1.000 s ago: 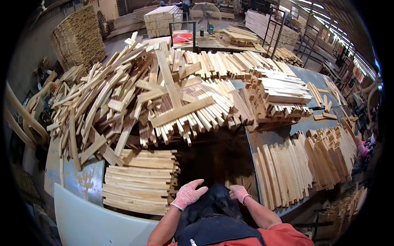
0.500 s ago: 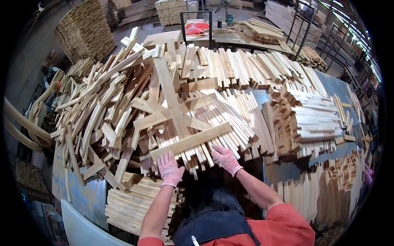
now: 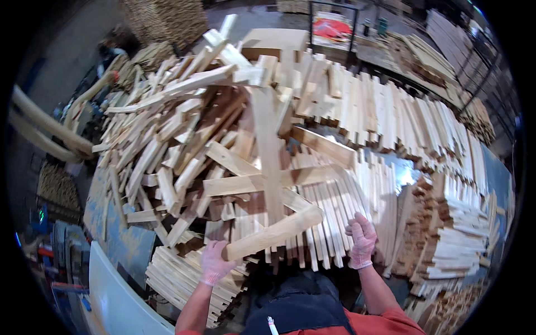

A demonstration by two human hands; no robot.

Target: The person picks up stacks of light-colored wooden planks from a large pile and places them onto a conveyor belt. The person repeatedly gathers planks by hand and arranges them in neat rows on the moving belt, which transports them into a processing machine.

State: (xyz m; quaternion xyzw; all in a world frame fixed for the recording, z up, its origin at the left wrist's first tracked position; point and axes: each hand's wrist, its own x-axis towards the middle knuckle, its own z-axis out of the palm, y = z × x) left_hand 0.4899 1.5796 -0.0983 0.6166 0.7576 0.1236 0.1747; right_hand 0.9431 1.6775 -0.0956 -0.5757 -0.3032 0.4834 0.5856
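Grasping a wide board (image 3: 276, 233) by its near left end: left hand (image 3: 216, 262). Right hand (image 3: 362, 243), fingers curled, is beside pale slats (image 3: 325, 229); grip cannot be told.

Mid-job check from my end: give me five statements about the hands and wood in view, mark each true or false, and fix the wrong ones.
1. The left hand is at the left end of the front plank. True.
2. The right hand grips that plank's right end. False: it is to the right of the plank, apart from it.
3. The jumbled wood pile lies left of the right hand. True.
4. The left hand is bare. False: it wears a pinkish glove.
5. A red item lies farther off than both hands. True.
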